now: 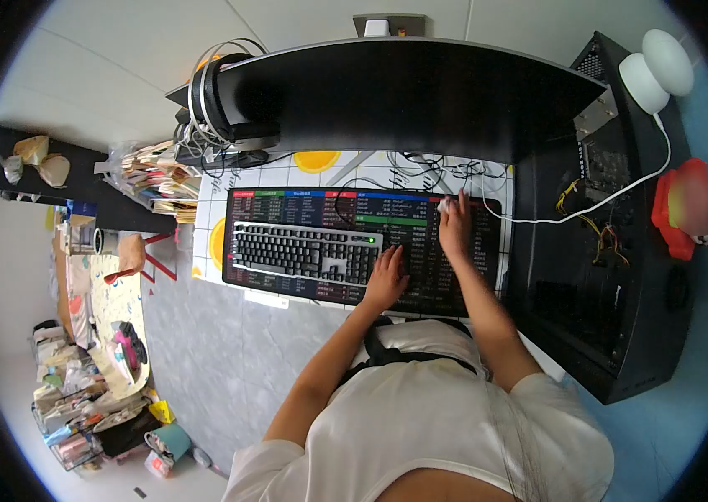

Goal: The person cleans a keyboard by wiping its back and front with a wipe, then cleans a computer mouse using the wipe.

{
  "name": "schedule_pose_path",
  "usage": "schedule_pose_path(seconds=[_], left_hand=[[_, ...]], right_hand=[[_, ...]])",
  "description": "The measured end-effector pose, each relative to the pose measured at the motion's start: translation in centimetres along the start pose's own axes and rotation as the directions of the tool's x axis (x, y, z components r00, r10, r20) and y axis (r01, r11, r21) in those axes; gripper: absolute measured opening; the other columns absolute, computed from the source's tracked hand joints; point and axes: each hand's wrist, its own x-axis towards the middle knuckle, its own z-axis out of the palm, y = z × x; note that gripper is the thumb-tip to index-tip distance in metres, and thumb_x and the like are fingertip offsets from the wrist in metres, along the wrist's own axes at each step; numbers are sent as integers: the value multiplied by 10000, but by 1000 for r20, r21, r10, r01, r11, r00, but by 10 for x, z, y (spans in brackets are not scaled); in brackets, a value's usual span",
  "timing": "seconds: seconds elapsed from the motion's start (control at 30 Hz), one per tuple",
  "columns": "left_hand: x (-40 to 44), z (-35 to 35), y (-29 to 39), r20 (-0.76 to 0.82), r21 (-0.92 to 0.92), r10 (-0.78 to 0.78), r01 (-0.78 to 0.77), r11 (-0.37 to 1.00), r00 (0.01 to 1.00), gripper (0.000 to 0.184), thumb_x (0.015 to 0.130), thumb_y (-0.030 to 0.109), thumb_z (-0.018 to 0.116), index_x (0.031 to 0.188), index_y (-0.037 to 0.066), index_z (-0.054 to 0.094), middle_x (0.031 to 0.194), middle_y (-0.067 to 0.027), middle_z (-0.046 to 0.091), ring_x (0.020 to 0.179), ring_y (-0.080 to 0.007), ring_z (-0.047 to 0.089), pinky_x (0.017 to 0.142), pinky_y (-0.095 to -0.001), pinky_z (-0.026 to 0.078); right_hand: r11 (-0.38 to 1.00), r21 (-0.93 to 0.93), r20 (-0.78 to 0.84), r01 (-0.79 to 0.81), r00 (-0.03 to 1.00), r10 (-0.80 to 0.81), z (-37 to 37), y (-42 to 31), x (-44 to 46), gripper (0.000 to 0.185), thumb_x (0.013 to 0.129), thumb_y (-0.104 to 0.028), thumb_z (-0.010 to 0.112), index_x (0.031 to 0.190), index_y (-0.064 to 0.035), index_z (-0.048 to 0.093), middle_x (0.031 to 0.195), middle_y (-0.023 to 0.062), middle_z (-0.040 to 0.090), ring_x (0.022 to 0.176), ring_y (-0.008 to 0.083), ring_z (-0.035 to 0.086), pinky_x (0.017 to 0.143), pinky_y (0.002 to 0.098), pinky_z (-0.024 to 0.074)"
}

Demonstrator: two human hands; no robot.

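Observation:
My left hand (387,278) lies at the right end of a silver keyboard (304,254) with black keys, its fingers stretched out and holding nothing. A green light glows near the keyboard's upper right corner. Farther right, my right hand (454,224) is over the upper right part of a dark desk mat (421,284) printed with coloured rows of text. Between its thumb and fingers is a small white thing (443,206), partly covered, whose kind I cannot make out.
A wide dark monitor (404,100) stands behind the mat, with headphones (210,96) at its left end. On the right is a black computer case (613,309), crossed by a white cable (563,219). Papers (157,176) are stacked on the left. Loose black cables lie under the monitor.

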Motion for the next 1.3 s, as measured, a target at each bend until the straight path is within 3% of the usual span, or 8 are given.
schedule_pose_path(seconds=[0.3, 0.5, 0.7, 0.83, 1.0, 1.1, 1.2, 1.3], left_hand=[[-9, -8, -1, -43, -45, 6, -8, 999, 999, 660, 766, 154, 590, 1318, 42, 246, 1302, -206, 312, 1176, -383, 319, 967, -436, 306], [-8, 3, -3, -16, -48, 33, -34, 998, 999, 694, 761, 164, 606, 1329, 49, 224, 1324, -210, 274, 1191, -399, 294, 969, -455, 297], [-12, 15, -5, 13, -26, -21, 21, 999, 1000, 881, 663, 172, 686, 1349, 49, 148, 1355, -210, 212, 1206, -392, 276, 976, -440, 299], [-5, 24, 4, -65, 76, -120, 125, 989, 991, 997, 587, 173, 731, 1353, 40, 107, 1351, -207, 226, 1203, -372, 294, 964, -417, 318], [5, 16, 20, -49, 101, -198, 202, 974, 979, 1020, 618, 143, 692, 1363, 34, 3, 1327, -225, 247, 1193, -389, 286, 951, -440, 326], [13, 17, 7, -129, -33, -242, 240, 970, 962, 1120, 525, 102, 741, 1361, 25, 0, 1260, -199, 356, 1108, -361, 399, 907, -403, 369], [16, 19, -16, -1, -680, -199, 145, 719, 980, 1081, 550, 26, 727, 1357, 2, 7, 1097, -153, 495, 890, -269, 541, 800, -331, 435], [19, 15, -17, 165, -724, -279, 308, 617, 946, 1029, 580, 10, 724, 1360, 4, 52, 1064, -124, 509, 897, -210, 533, 775, -289, 439]], right_hand=[[963, -171, 49, 210, 978, -205, 32, 51, 59, 231, 824, -117, 548, 1024, -4, 529, 1322, 187, 338, 1209, 348, 336, 971, 426, 324], [944, -287, 248, 165, 964, -93, 20, 39, 77, 307, 853, -168, 502, 1131, -38, 521, 1369, 159, 274, 1279, 316, 224, 1025, 444, 230], [994, 112, 27, -4, 1000, 1, -1, -4, -24, 254, 842, -120, 517, 1080, -34, 543, 1275, 148, 368, 1171, 331, 361, 944, 413, 344], [994, 20, 193, 111, 975, -112, -11, -21, -82, 231, 821, -135, 569, 1036, -50, 572, 1062, 149, 407, 900, 272, 474, 701, 351, 428], [929, 347, 251, -129, 967, 41, 1, -23, -77, 266, 857, -183, 541, 1085, -47, 559, 936, 129, 512, 812, 248, 515, 669, 329, 425], [824, 460, 288, -331, 933, 214, -9, -44, -75, 259, 847, -199, 552, 1034, -22, 584, 836, 105, 604, 733, 168, 569, 663, 280, 433], [800, 463, 272, -382, 920, 282, 5, -39, -83, 306, 887, -266, 494, 1043, -14, 570, 851, 96, 616, 743, 195, 575, 647, 325, 441], [721, 368, 435, -587, 794, 424, -4, -48, -84, 270, 867, -229, 529, 1025, -17, 583, 870, 65, 624, 754, 114, 560, 673, 256, 428]])
